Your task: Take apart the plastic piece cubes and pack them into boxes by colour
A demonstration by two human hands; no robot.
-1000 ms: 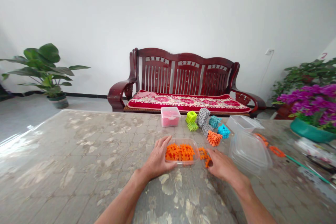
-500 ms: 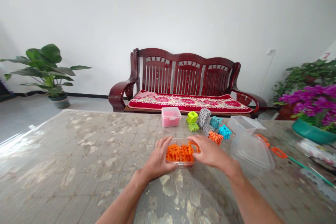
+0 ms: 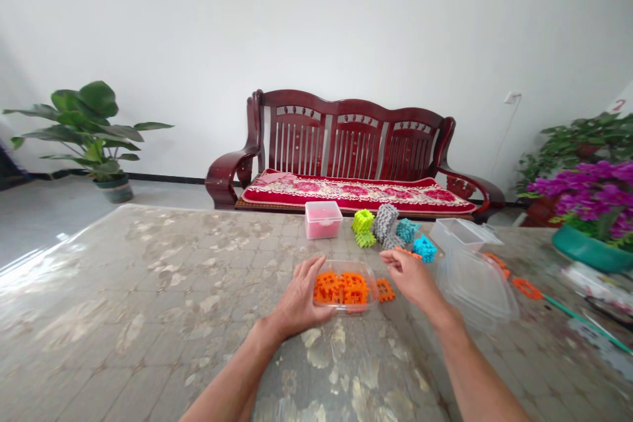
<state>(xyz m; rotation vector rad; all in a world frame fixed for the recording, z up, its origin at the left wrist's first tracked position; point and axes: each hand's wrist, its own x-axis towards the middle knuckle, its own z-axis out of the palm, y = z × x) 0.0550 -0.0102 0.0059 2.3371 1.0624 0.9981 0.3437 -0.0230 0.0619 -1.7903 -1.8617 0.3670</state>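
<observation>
My left hand [image 3: 300, 293] is wrapped around the left side of a clear plastic container [image 3: 372, 280] on the table. Orange interlocking plastic pieces [image 3: 341, 288] fill much of it. One loose orange square piece [image 3: 385, 290] lies flat just right of the container. My right hand [image 3: 408, 277] is held above and beyond that piece with its fingers drawn together. What they hold, if anything, is hidden. Behind its knuckles an orange block cluster [image 3: 409, 252] shows only in part, and I cannot tell whether the hand touches it.
A pink-filled lidded box [image 3: 323, 220] stands at the back. Right of it are lime [image 3: 363, 221], grey [image 3: 386, 224] and blue [image 3: 424, 248] block builds. Clear boxes and lids [image 3: 477, 287], orange rings [image 3: 527, 288], a green stick [image 3: 583, 320] and a flower pot [image 3: 591, 247] occupy the right side.
My right hand has let go of an orange piece, now lying beside the container, and moved right and away toward the orange cluster. My left hand stays on the container.
</observation>
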